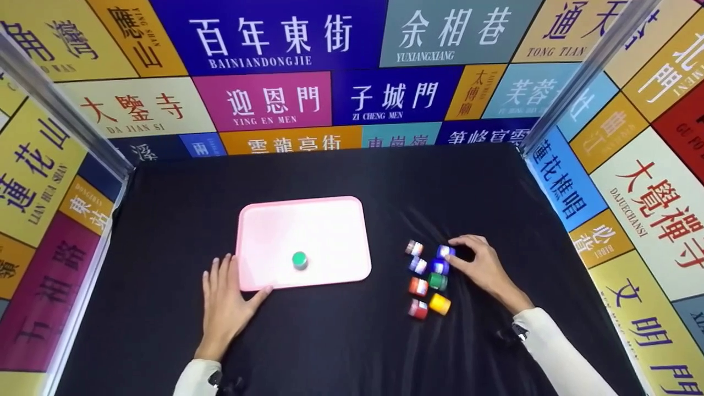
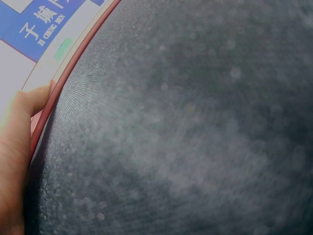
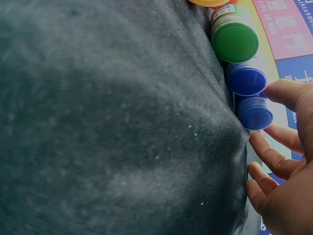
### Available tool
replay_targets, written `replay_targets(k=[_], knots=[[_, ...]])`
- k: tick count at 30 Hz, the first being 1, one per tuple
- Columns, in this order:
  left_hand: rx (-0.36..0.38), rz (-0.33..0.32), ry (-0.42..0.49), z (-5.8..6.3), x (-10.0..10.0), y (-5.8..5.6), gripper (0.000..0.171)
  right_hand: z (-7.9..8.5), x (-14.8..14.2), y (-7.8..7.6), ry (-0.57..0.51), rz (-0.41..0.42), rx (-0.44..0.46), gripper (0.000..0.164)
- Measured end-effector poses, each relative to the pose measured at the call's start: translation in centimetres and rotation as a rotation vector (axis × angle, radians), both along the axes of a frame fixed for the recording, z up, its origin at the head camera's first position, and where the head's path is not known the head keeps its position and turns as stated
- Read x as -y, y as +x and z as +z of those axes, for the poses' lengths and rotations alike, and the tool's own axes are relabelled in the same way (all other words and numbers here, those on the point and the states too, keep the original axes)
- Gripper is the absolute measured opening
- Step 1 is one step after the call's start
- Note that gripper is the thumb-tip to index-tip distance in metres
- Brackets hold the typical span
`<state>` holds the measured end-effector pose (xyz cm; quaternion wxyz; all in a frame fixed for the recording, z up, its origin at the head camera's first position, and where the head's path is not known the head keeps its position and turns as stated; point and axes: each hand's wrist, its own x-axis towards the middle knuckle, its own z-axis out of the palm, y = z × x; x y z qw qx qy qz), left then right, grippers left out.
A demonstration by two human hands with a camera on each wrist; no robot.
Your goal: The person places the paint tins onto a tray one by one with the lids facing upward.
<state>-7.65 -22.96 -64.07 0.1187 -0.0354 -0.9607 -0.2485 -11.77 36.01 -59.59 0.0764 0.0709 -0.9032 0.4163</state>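
A pink-rimmed white tray (image 1: pixel 330 231) lies on the black cloth, a small green-topped jar (image 1: pixel 300 260) standing on it. My left hand (image 1: pixel 224 308) rests at its near-left corner, fingers fairly straight along the left side; the thumb touches the near rim, also seen in the left wrist view. To the right of the tray, my right hand (image 1: pixel 487 269) has thumb and forefinger on either side of the farthest blue jar (image 3: pixel 255 115), pinching it. Close against that jar is another blue jar (image 3: pixel 247 79), followed by a green jar (image 3: pixel 235 41).
Other small jars lie in two loose rows: yellow jar (image 1: pixel 440 303), red jar (image 1: pixel 418 308), orange jar (image 1: pixel 418 286), a purple-blue jar (image 1: pixel 418 265) and a brownish jar (image 1: pixel 414 247). Printed panels (image 1: pixel 264 104) and metal posts (image 1: pixel 583 82) border the cloth.
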Motion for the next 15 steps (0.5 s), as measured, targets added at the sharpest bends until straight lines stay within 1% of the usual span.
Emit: replay_targets(k=[5,15], knots=[[-0.001,0.002,-0.001,-0.05,-0.03,-0.19,0.119,0.10,0.02,0.18,-0.010,-0.018,0.018,0.033],[0.006,0.004,-0.003,-0.07,0.06,-0.06,0.119,-0.18,-0.03,0.17,-0.007,-0.007,0.045,0.033]])
